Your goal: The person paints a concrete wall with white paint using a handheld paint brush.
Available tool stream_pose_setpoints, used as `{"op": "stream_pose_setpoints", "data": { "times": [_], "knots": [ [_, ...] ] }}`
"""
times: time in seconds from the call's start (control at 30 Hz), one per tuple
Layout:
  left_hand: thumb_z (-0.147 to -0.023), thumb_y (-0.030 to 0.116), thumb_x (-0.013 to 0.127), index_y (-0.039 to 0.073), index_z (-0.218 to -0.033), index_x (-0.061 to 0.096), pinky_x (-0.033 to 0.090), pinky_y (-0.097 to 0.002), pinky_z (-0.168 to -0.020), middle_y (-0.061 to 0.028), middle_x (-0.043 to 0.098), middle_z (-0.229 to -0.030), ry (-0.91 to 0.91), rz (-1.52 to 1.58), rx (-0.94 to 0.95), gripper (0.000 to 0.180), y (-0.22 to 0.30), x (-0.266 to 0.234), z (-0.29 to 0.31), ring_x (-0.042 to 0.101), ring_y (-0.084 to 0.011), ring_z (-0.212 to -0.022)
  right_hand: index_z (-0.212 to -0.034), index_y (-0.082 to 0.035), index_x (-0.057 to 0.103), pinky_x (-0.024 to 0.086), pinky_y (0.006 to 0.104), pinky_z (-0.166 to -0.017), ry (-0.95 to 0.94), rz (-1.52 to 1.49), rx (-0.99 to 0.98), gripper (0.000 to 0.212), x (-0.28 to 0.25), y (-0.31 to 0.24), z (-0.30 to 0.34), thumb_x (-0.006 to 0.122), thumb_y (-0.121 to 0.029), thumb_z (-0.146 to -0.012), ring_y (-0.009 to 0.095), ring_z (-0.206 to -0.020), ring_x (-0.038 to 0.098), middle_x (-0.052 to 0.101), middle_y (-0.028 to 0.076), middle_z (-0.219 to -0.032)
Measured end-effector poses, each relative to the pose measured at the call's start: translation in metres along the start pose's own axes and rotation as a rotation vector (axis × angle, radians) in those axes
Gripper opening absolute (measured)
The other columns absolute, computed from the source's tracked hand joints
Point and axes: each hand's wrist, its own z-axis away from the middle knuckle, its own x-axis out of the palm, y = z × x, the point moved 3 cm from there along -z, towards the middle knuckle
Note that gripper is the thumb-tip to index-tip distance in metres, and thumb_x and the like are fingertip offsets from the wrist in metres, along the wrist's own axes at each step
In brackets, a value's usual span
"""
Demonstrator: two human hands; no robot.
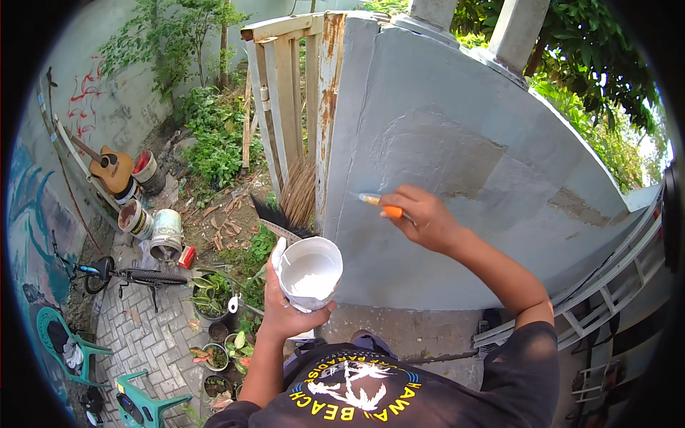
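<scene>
In my left hand (285,303) I hold a small paint tub (311,269), its inside coated with white or pale grey paint. My fingers wrap round its side, and white paint smears the upper ones. My right hand (422,216) grips a paintbrush (382,205) with an orange handle. Its bristle end points left, at or very near the grey wall (421,264); whether it touches I cannot tell. Rougher, browner patches (474,167) show on the wall, right of the brush. Behind the tub stand a twig broom (300,192) and a black-bristled brush (270,215).
A rusty metal gate (330,107) adjoins the wall's left edge. Ladders (606,292) lean at the right. Potted plants (212,296), a bicycle (146,276), buckets (166,232), a guitar (112,170) and green plastic chairs (146,396) stand at the left.
</scene>
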Motion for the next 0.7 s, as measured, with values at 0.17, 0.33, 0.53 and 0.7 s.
{"op": "stream_pose_setpoints", "data": {
  "times": [0.17,0.33,0.53,0.7],
  "knots": [
    [-0.061,0.010,0.091,0.000,-0.162,0.013,0.051,-0.0433,-0.106,-0.0183,0.061,-0.136,0.005,0.064,-0.014,0.128,0.001,0.003,-0.003,0.065,-0.0291,-0.124,-0.113,-0.005,0.066,0.052,0.0375,-0.069,0.213,0.163,-0.272,0.021,-0.118,-0.034,-0.080,0.076,-0.006,-0.094,0.031,-0.079,0.065,0.064,0.011,-0.093],
    [-0.061,0.009,0.091,0.001,-0.162,0.014,0.052,-0.0434,-0.106,-0.0179,0.061,-0.136,0.010,0.035,0.017,0.127,0.003,0.007,-0.006,0.064,-0.0291,-0.125,-0.114,-0.001,0.071,0.059,0.0333,-0.078,0.400,0.546,-0.530,0.024,-0.194,-0.076,-0.113,0.079,-0.003,-0.091,0.024,-0.092,0.073,0.073,0.011,-0.103],
    [-0.061,0.009,0.091,0.002,-0.162,0.014,0.051,-0.0434,-0.106,-0.0179,0.061,-0.136,0.009,0.026,0.018,0.127,-0.002,0.005,-0.006,0.064,-0.0292,-0.125,-0.108,-0.007,0.071,0.054,0.0363,-0.065,0.426,0.588,-0.594,0.024,-0.170,-0.079,-0.100,0.082,-0.005,-0.085,0.023,-0.073,0.065,0.062,0.006,-0.086],
    [-0.061,0.009,0.091,0.001,-0.162,0.013,0.051,-0.0438,-0.107,-0.0181,0.060,-0.136,0.019,0.020,0.012,0.128,-0.006,0.001,-0.002,0.064,-0.0290,-0.125,-0.107,-0.012,0.068,0.058,0.0320,-0.068,0.191,0.498,-0.468,0.028,-0.069,-0.052,-0.052,0.073,-0.010,-0.080,0.021,-0.086,0.067,0.062,0.003,-0.093]
  ]
}}
